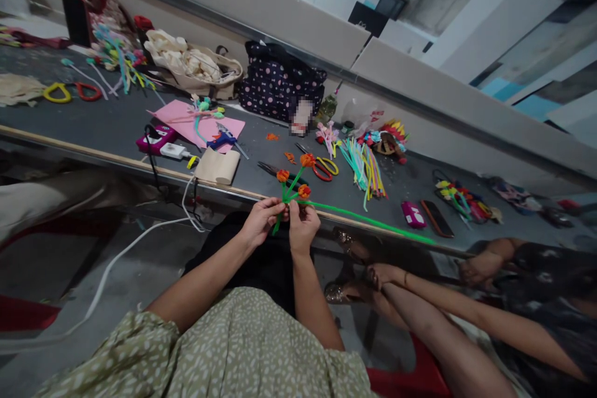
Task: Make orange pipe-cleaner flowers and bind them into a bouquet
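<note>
My left hand pinches the green stems of a small bunch of pipe cleaner flowers at the table's front edge. Three orange blooms stand up from the bunch, and the stem ends poke out below my fingers. Close beside it, my right hand has its thumb and fingers closed on a long green pipe cleaner where it meets the stems. The pipe cleaner's free length runs off to the right along the table edge. Behind the blooms lie dark-handled pliers and red-and-yellow scissors.
Loose pipe cleaners lie in a bundle to the right, near a purple box and a phone. A glue gun rests on pink paper. A dark dotted bag stands behind. Another person's arm is at right.
</note>
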`<state>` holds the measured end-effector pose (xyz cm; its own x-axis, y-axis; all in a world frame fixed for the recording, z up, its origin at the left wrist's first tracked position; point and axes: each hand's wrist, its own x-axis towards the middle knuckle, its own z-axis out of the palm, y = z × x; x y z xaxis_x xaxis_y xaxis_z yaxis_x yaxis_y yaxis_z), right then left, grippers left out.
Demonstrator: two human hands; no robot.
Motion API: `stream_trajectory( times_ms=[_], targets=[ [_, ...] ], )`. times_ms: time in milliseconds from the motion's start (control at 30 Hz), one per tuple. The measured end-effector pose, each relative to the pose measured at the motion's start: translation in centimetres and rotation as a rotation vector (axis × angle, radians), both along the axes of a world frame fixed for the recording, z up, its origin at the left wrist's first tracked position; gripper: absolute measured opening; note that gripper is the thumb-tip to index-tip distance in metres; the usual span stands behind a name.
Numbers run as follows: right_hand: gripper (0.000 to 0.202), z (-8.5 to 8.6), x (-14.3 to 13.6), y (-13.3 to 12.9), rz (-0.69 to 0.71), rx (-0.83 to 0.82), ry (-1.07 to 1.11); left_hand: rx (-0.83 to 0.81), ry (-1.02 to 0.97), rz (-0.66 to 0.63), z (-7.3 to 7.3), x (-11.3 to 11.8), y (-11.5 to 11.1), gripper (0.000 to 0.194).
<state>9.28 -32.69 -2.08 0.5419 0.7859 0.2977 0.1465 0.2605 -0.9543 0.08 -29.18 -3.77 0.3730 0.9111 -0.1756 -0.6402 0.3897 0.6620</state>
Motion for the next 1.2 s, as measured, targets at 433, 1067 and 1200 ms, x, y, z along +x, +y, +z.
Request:
stream_trajectory(
  times_ms=[433,1067,1200],
  targets=[
    [0.019,-1.3,1.0,0.9,0.079,0.001,-0.144,0.054,0.12,0.077,-0.2,0.0,-0.1,0.031],
    [0.022,-1.3,0.3,1.1,0.075,-0.035,-0.004,-0.087,-0.036,0.042,-0.1,0.5,0.1,0.027],
    [0.024,-1.2,0.4,1.0,0.036,-0.018,-0.117,-0.13,-0.07,0.028,0.2,0.5,0.0,0.023]
  ],
)
